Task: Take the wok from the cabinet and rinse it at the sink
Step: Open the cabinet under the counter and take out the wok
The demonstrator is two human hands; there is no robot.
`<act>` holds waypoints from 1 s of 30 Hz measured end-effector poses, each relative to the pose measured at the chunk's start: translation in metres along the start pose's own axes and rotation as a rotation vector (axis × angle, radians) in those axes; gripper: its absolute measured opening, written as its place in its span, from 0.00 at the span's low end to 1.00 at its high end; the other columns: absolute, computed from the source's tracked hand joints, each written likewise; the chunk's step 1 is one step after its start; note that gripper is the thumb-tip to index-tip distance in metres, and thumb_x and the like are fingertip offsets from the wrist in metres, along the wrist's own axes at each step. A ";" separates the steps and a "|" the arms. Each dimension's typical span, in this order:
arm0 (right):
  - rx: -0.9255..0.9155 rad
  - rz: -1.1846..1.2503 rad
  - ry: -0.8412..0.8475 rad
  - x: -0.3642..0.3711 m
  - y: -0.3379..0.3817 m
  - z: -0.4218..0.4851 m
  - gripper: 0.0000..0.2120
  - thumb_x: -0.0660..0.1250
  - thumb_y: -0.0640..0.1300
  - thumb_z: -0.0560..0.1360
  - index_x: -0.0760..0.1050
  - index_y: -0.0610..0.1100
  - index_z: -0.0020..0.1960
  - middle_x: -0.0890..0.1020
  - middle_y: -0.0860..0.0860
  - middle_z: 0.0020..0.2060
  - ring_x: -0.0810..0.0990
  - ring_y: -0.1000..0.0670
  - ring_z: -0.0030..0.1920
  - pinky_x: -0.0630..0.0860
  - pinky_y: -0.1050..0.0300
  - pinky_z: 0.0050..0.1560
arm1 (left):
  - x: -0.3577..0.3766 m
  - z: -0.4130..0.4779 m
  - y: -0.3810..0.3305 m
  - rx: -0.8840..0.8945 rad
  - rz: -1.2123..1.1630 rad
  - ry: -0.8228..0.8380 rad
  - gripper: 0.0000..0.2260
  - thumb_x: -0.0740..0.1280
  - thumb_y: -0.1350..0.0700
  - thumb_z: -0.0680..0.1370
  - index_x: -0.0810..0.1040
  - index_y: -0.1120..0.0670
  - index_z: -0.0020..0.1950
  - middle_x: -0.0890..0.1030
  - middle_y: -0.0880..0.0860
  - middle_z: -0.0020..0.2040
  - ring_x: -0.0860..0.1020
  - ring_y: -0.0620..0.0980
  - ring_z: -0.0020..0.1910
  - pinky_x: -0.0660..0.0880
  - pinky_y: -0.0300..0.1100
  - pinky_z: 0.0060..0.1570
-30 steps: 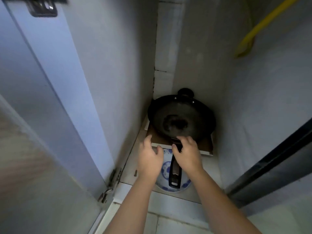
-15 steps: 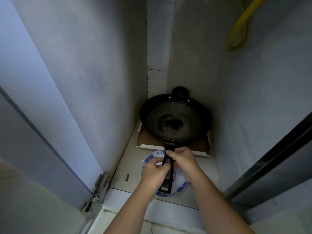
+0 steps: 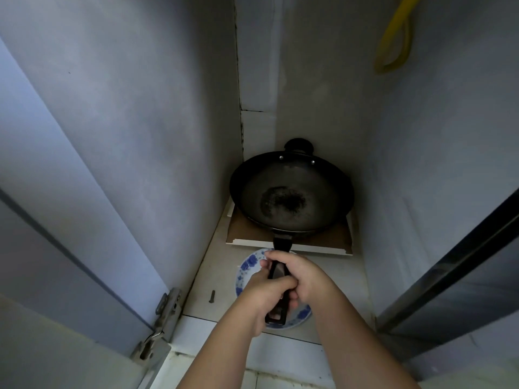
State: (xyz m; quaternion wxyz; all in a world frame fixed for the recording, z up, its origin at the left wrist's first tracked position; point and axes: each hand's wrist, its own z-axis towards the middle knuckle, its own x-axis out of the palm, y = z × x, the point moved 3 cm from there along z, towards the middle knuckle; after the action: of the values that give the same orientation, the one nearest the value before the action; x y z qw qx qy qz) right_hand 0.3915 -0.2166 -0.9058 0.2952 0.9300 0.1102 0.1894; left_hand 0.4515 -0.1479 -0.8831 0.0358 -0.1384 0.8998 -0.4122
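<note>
A person reaches into a low cabinet [image 3: 146, 136] with both arms. The black wok [image 3: 290, 192] sits at the back of the cabinet floor, at about 12 o'clock from the hands, and it rests on a flat brown board [image 3: 331, 238]. Its long black handle [image 3: 282, 242] points back toward the person, at 6 o'clock from the bowl of the wok. The left hand [image 3: 265, 293] is curled tight around the handle from the 9 o'clock side. The right hand [image 3: 302, 276] is curled around the same handle from the 3 o'clock side, with its fingers wrapped over the top. The two hands touch each other. Under the hands and the end of the handle lies a white plate with blue flowers [image 3: 248, 265]. A small dark screw [image 3: 212, 296] lies on the floor at 9 o'clock from the plate. A metal door hinge [image 3: 165, 313] shows at 8 o'clock. A yellow loop [image 3: 393, 43] hangs high up at 1 o'clock.
</note>
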 end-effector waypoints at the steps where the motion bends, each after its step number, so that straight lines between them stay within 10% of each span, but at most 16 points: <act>1: 0.004 0.037 0.018 -0.001 0.000 0.002 0.12 0.66 0.44 0.74 0.79 0.41 0.34 0.82 0.50 0.26 0.78 0.51 0.34 0.74 0.58 0.40 | 0.000 0.000 -0.002 -0.019 0.002 0.006 0.04 0.66 0.60 0.75 0.77 0.58 0.49 0.78 0.53 0.29 0.77 0.47 0.27 0.74 0.37 0.26; 30: -0.229 -0.009 -0.065 -0.004 -0.007 0.017 0.23 0.65 0.42 0.73 0.72 0.45 0.19 0.75 0.49 0.21 0.74 0.52 0.24 0.72 0.57 0.36 | 0.012 0.002 0.008 0.103 0.137 -0.209 0.05 0.64 0.64 0.71 0.77 0.61 0.45 0.76 0.52 0.24 0.73 0.44 0.17 0.71 0.34 0.21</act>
State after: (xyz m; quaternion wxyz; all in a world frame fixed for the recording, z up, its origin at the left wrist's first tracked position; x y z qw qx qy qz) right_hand 0.3942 -0.2208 -0.9234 0.4036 0.8954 0.0824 0.1690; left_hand 0.4381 -0.1473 -0.8900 0.1645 -0.1167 0.8761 -0.4379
